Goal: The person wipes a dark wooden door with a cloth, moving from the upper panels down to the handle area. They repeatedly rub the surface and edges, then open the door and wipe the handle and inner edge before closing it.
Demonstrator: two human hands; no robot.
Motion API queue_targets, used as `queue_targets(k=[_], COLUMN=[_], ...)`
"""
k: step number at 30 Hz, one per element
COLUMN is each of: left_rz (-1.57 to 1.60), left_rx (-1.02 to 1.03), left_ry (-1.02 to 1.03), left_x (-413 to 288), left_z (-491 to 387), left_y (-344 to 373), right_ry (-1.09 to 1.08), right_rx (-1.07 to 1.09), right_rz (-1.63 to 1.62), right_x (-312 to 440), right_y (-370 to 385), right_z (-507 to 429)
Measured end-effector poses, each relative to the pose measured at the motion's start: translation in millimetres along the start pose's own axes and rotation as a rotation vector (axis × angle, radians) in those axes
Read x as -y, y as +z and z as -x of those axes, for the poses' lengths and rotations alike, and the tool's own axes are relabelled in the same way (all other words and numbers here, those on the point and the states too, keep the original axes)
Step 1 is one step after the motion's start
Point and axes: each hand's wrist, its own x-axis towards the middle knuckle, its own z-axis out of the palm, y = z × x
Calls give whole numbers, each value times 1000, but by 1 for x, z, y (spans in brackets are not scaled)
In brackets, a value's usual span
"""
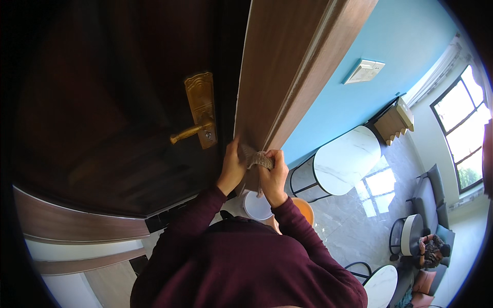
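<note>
A brownish knitted or woven cloth (262,159) is bunched between my hands, against the lower visible part of a brown wooden door frame (283,73). My right hand (274,179) grips it with the thumb and curled fingers, and a narrow strip hangs below. At the frame's left edge, my left hand (232,169) holds the cloth's other side; some of its fingers are hidden. To the left is a dark door (115,115) with a gold-coloured lever handle (192,131) on an ornate plate (200,100).
Below my hands stand a whitish bucket (257,206) and an orange basin (304,209). A marble-topped table (346,161) stands along the blue wall (389,34), which bears a switch panel (364,71). Farther right, a person (433,250) sits on a grey sofa (426,200) by a round table (411,235).
</note>
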Motion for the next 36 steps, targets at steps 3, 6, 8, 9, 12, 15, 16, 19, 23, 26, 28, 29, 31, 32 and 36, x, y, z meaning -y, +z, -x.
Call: queue_targets(k=[3, 6, 8, 9, 12, 15, 16, 19, 23, 26, 28, 29, 31, 32, 36], left_rz=[284, 601, 697, 647, 418, -150, -150, -182, -273, -338, -478, -549, -490, -367, 344], left_rx=[77, 141, 211, 174, -48, -137, -130, -165, -79, 29, 205, 284, 404, 475, 260], left_ry=[-222, -398, -22, 172, 457, 630, 526, 546, 413, 233, 77, -11, -39, -139, -406], left_x=[-6, -61, -108, -128, -161, -147, -135, -92, -34, 7, 30, 38, 45, 44, 14], left_z=[10, 10, -4, -12, -36, -40, -36, -27, -12, -5, 7, 15, 35, 42, 71], left_y=[-14, -30, -41, -44, -36, -21, -14, -4, -3, -3, -8, -13, -25, -34, -79], right_ry=[230, 104, 46, -10, -529, -640, -606, -497, -367, -249, -47, 50, 313, 274, 677], right_rx=[-16, -121, -166, -113, -260, -280, -230, -188, -49, 25, 119, 158, 251, 265, 351], right_rz=[-207, -330, -443, -591, -130, 65, 89, 96, 159, 248, 269, 228, 163, 101, -632], right_x=[28, 61, 82, 89, 90, 70, 60, 26, -19, -44, -53, -55, -55, -52, -23], right_y=[-10, -31, -41, -45, -37, -25, -23, -15, -5, 2, 5, 4, 0, -5, -32], right_z=[-11, -52, -76, -87, -119, -114, -105, -69, -24, 11, 35, 44, 51, 50, 28])
